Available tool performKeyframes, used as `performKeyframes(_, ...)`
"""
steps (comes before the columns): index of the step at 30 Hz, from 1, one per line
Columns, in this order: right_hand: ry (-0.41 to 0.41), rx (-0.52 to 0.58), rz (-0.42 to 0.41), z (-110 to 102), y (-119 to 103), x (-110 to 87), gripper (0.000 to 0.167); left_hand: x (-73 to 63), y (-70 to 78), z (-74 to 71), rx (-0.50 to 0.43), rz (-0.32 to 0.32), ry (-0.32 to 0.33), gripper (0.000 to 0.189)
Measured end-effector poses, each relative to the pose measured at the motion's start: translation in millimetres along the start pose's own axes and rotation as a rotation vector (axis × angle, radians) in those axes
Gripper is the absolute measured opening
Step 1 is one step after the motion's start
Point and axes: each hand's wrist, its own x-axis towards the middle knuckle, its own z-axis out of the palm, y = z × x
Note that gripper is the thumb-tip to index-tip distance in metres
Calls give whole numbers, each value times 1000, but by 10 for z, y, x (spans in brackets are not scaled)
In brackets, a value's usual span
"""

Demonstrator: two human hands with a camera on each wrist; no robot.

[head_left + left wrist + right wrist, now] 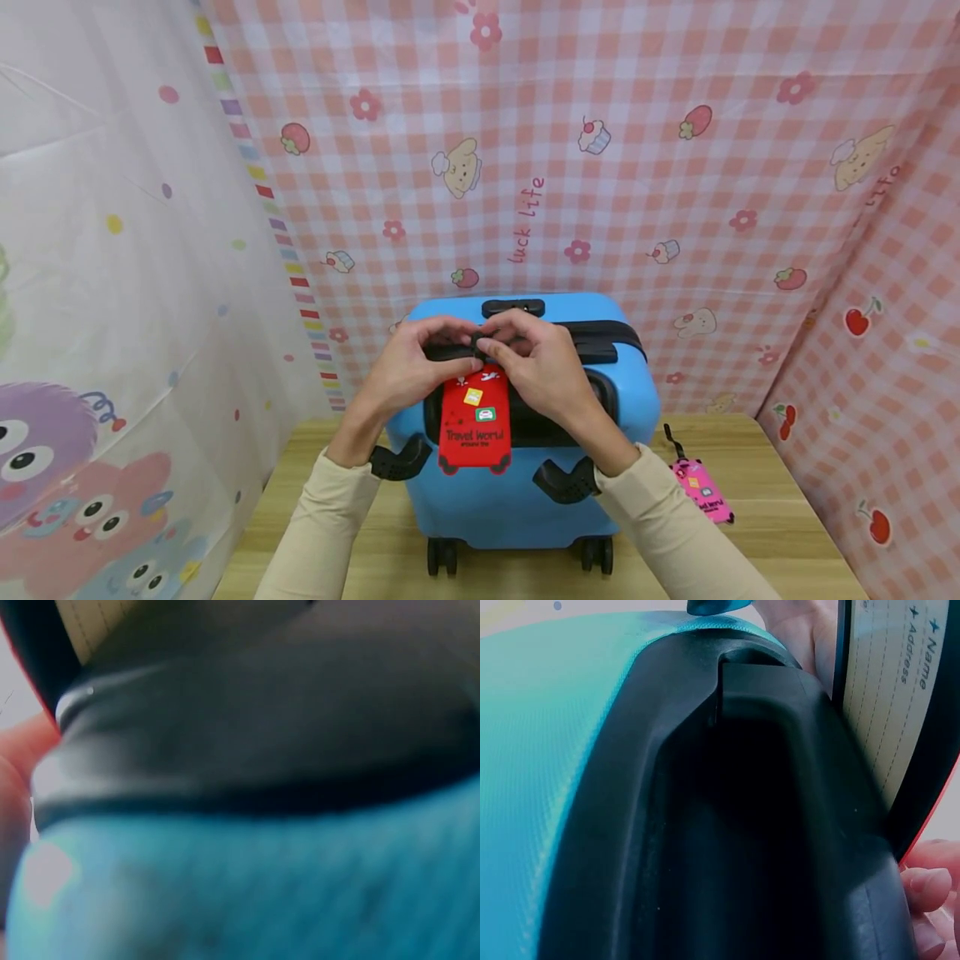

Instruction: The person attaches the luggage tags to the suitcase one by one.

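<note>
A white cloth with cartoon creatures hangs at the far left. Next, the left hand pinches a black strap between thumb and fingers, at the top of a red luggage tag. The tag hangs upright before the blue suitcase, its "Travel World" side outward; lines for name and address show on its back in the right wrist view. Whether the strap passes around the suitcase's black handle is hidden by the fingers. From the other side, the right hand pinches the same strap — its fingertips close to the left's. Rightmost, a pink tag lies on the wooden tabletop, well apart from both hands.
</note>
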Motion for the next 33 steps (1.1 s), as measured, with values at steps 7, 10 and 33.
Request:
performKeyframes(7,-15,-35,42,3,-20,1,22,-9,-11,-8,13,0,-5,31)
performKeyframes(10,-30,-32,64,1,-27,3,23,-13,-14,-13,8,5,-11,31)
performKeyframes(33,-95,23,203,-34,-74,14,24,-28,-6,-31,-11,61,-69,36)
